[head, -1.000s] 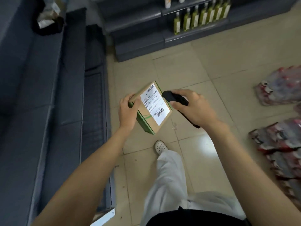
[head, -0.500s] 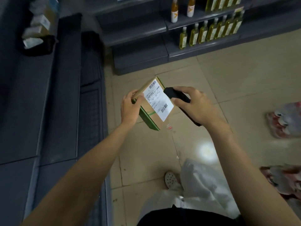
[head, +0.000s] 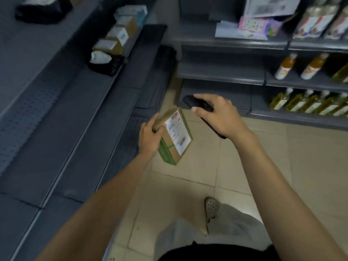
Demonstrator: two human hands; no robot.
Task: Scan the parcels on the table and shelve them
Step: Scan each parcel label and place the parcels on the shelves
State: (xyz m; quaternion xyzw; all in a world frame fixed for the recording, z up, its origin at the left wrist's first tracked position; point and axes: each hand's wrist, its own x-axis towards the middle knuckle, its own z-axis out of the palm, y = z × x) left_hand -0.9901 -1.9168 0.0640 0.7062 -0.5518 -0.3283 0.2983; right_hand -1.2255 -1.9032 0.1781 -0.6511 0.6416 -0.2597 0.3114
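Holding the parcel (head: 175,136) label-up, left hand (head: 149,137) fingers curled round its top edge, so the scanner (head: 195,104) at its 1 o'clock, gripped in the right hand (head: 220,115), can probably read it.

I cannot read the label (head: 178,134) on the parcel (head: 170,148): its print and barcodes are smeared into grey streaks. The right hand (head: 222,115) blocks most of the scanner (head: 194,104), so I see only its dark nose and a sliver of handle below the wrist. The left hand (head: 148,137) has its fingers out of sight behind the parcel. The row of oil bottles (head: 301,103) runs off the right edge, and the black bag (head: 41,12) is cut by the top edge. The stacked boxes (head: 118,32) at upper left are too blurred for me to read.
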